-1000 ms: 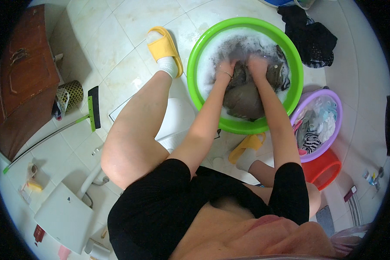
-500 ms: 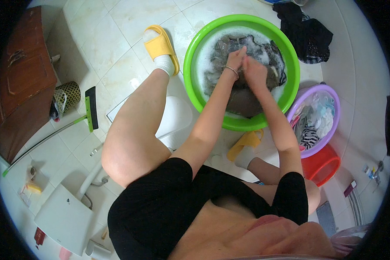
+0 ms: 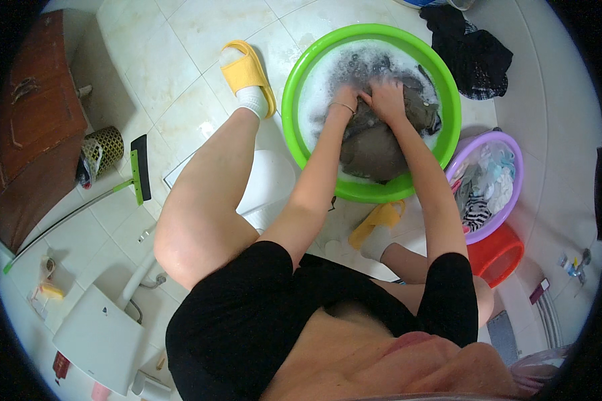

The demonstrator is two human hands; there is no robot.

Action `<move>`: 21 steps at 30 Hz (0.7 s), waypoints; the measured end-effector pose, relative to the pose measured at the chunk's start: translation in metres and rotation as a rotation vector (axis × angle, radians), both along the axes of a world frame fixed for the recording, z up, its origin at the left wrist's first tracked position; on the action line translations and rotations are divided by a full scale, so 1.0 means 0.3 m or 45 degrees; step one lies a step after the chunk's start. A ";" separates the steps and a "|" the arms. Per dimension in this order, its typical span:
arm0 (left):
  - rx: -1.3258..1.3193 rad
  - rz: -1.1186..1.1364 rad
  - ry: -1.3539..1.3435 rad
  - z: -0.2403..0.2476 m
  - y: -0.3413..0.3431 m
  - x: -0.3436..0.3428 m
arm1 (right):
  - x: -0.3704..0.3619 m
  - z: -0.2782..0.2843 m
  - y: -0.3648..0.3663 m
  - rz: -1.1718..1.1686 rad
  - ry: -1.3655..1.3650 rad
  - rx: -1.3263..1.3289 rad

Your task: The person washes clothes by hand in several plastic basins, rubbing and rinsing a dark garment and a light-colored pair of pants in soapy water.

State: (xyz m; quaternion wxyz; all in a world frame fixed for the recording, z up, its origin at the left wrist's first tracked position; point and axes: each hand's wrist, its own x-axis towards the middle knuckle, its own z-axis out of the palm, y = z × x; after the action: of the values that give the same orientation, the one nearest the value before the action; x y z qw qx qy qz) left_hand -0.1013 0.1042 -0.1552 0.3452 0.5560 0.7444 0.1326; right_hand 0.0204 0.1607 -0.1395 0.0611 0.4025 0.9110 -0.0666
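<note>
Pale tile flr (image 3: 160,60), round green plastic basin (image 3: 290,113): R hand (image 3: 386,100) splayed on dark cloth (image 3: 373,152); L hand (image 3: 344,99), can't tell grip.

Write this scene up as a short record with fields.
left hand: left hand in the basin at the dark cloth; grip unclear
right hand: right hand on the cloth, thumb spread
basin: green, round, with white suds around the cloth
wrist: bracelet on the left
right side: purple tub of clothes, red bucket
floor: dark clothes beyond the tub
feet: yellow slippers
</note>
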 end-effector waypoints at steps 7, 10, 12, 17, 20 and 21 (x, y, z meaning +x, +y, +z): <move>-0.486 -0.022 -0.036 0.024 -0.007 -0.095 | 0.005 0.063 0.076 -0.171 0.057 -0.533; -0.429 -0.089 -0.182 0.074 -0.019 -0.155 | 0.060 0.259 0.097 -0.325 0.263 -0.747; -0.403 -0.070 -0.361 0.053 -0.002 -0.119 | 0.132 0.326 0.112 -0.313 0.322 -0.748; -0.234 -0.040 -0.434 0.132 -0.009 -0.137 | 0.219 0.420 0.163 -0.315 0.416 -0.808; -0.068 -0.059 -0.393 0.055 0.014 -0.076 | 0.335 0.384 0.188 -0.436 0.340 -0.666; -0.072 -0.046 -0.389 0.028 0.002 -0.075 | 0.320 0.370 0.191 -0.442 0.252 -0.599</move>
State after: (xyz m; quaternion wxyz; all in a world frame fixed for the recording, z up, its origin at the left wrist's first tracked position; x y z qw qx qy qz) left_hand -0.1237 0.1049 -0.1469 0.4721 0.5327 0.6766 0.1885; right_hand 0.1165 0.2180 -0.0285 0.0514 0.5183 0.7897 -0.3241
